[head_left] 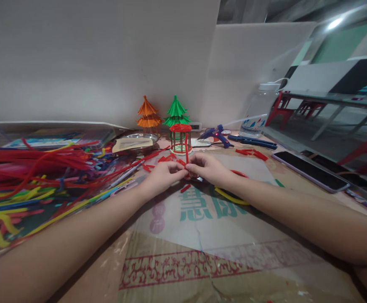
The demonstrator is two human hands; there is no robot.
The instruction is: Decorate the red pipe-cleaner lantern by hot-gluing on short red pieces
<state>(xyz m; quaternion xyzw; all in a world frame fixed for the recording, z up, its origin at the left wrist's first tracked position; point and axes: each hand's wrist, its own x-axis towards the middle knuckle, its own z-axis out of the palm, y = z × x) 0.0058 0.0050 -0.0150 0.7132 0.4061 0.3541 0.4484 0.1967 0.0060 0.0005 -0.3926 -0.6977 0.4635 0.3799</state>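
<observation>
My left hand (163, 179) and my right hand (210, 169) meet above the middle of the table, fingertips pinched together. Between them a red pipe cleaner (187, 147) stands upright, its lower end hidden in the fingers. Short red pieces (171, 157) lie just behind the hands, and another short piece (185, 188) lies in front. Right behind my fingers stands a small round pavilion (181, 128) with a red top and thin brown posts. A yellow strip (230, 197) passes under my right forearm.
Pipe cleaners in many colours (28, 176) heap at the left. An orange pagoda (147, 112) and a green pagoda (176, 110) stand by the wall. A blue glue gun (215, 134), a clear bottle (257, 109), red cut pieces (251, 153) and a phone (309, 170) are to the right.
</observation>
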